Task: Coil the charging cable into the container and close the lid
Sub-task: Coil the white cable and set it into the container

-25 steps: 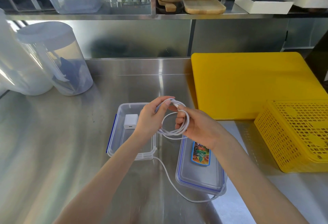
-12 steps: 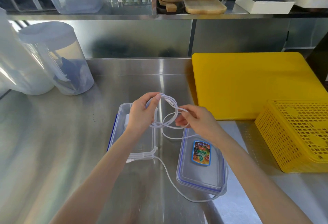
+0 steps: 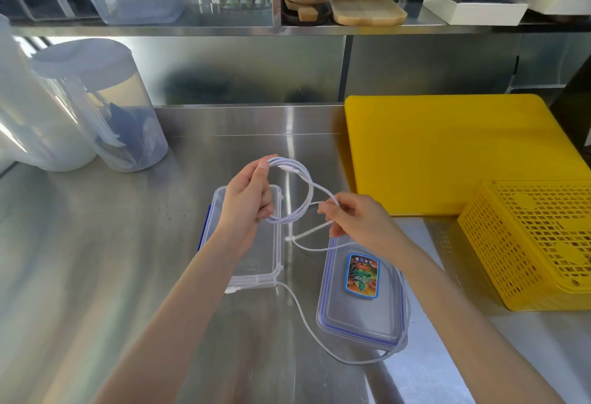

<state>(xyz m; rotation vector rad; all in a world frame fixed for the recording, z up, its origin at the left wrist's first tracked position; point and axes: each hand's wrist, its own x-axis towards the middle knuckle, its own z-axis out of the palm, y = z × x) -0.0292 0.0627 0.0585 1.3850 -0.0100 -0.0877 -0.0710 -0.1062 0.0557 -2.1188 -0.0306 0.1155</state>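
Observation:
My left hand (image 3: 248,194) grips a few loops of the white charging cable (image 3: 299,180) above the clear container (image 3: 276,245). My right hand (image 3: 358,221) pinches a strand of the same cable just right of the loops. The loose tail runs down over the steel counter, curves around the lid (image 3: 361,314) and ends in a plug by the container's near edge. The lid lies flat to the right of the container, blue-rimmed with a colourful sticker. My left arm hides most of the container's inside.
A yellow cutting board (image 3: 447,154) lies at the back right, with a yellow perforated basket (image 3: 531,243) in front of it. Two clear tall jugs (image 3: 96,106) stand at the left. A shelf above holds a plastic box, wooden trays and white boxes.
The tight coil between my hands has opened into a wider loop. My left hand has risen with the loops, my right hand has moved right along a strand. The white adapter is now hidden.

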